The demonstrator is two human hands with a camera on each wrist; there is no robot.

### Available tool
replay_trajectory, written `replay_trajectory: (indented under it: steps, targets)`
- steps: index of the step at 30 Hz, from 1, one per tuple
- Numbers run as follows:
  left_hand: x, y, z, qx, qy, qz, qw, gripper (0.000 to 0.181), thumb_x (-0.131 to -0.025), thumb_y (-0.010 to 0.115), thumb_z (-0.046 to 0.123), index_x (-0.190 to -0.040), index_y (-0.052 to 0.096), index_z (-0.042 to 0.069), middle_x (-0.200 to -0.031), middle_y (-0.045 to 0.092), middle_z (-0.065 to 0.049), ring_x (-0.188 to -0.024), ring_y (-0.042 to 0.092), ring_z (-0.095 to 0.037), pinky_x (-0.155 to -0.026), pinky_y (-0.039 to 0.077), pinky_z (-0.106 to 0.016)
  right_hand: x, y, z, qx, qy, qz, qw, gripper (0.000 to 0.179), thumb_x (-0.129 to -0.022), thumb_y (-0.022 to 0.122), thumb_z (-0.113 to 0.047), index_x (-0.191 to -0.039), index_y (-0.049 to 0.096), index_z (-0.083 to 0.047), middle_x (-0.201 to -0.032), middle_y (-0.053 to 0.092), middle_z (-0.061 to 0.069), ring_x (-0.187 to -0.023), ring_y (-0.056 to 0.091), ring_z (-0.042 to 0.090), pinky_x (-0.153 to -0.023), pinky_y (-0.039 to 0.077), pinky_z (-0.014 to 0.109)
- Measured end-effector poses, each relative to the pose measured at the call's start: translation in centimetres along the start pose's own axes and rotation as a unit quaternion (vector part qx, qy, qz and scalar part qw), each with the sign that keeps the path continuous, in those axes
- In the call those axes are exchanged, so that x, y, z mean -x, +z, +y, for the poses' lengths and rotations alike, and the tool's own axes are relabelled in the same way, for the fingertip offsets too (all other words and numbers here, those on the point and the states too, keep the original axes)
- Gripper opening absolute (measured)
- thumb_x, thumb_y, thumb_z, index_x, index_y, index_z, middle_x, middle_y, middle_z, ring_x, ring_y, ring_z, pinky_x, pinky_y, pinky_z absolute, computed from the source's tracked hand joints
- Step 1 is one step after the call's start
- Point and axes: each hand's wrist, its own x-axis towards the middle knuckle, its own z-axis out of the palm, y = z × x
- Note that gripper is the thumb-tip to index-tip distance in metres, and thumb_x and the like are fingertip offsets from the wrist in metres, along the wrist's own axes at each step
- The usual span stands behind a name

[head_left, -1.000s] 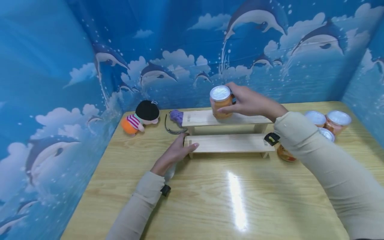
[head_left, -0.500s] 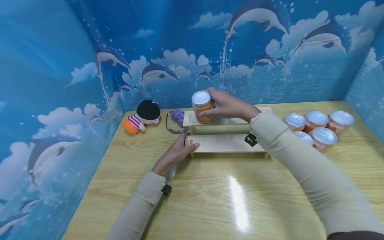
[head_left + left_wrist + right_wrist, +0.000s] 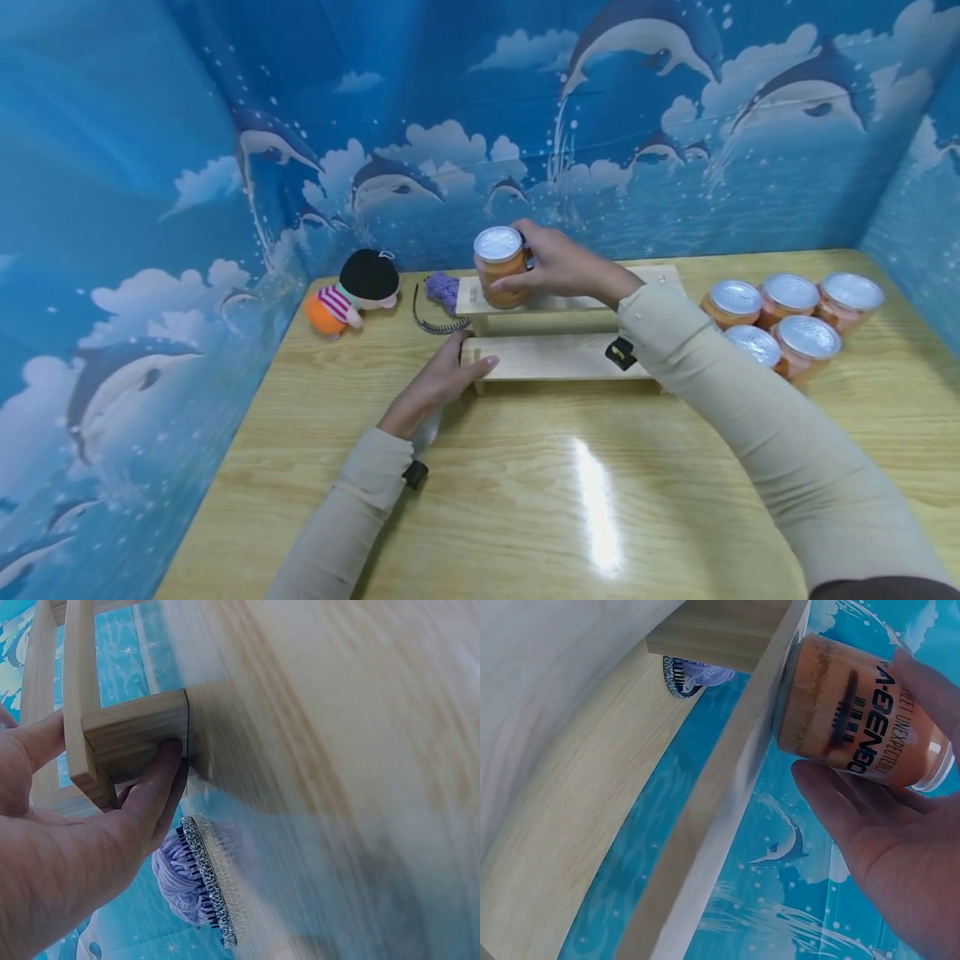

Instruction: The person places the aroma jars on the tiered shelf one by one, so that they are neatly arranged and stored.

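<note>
A two-step wooden shelf (image 3: 558,358) stands on the table. My left hand (image 3: 435,379) grips the left end of its lower step, thumb on top; in the left wrist view, the fingers of that hand (image 3: 97,832) lie against the wooden leg (image 3: 142,735). At the left end of the upper step, my right hand (image 3: 566,262) holds a clear jar (image 3: 501,271) of orange contents with a silver lid. The right wrist view has this jar (image 3: 847,712) between the thumb and fingers of the right hand (image 3: 900,855), its base against the board and dark lettering on its side.
Several similar lidded jars (image 3: 806,342) stand together right of the shelf. Left of it lie a purple yarn bundle (image 3: 442,290), a dark toothed hairband (image 3: 438,327) and a plush doll (image 3: 356,292). A blue dolphin-print curtain (image 3: 465,100) encloses the table's back and sides.
My right hand has carried the jar leftward along the upper step to its left end, with only a slight shift in the last half second. The left hand has stayed in place.
</note>
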Motion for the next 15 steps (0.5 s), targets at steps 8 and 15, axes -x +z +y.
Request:
replay_trajectory:
  steps: [8, 15]
  targets:
    - [0.0, -0.1, -0.2, 0.006, 0.002, -0.005, 1.0, 0.073, -0.101, 0.066, 0.032, -0.158, 0.027, 0.01, -0.145, 0.047, -0.017, -0.128, 0.052, -0.032, -0.107, 0.043, -0.048, 1.2, -0.8, 0.2, 0.0, 0.006, -0.001, 1.0, 0.085, -0.088, 0.083, -0.026, -0.152, 0.033, 0.0, -0.147, 0.046, 0.019, -0.133, 0.049, 0.037, -0.109, 0.045, 0.049]
    - [0.0, 0.0, 0.0, 0.013, 0.0, -0.008, 0.9999, 0.073, -0.1, 0.066, 0.031, -0.158, 0.027, 0.009, -0.144, 0.048, -0.017, -0.128, 0.052, -0.032, -0.107, 0.044, -0.048, 3.8, -2.6, 0.6, 0.015, 0.021, 0.015, 0.9996, 0.083, -0.09, 0.08, -0.026, -0.153, 0.033, -0.002, -0.152, 0.041, 0.018, -0.136, 0.045, 0.035, -0.111, 0.042, 0.049]
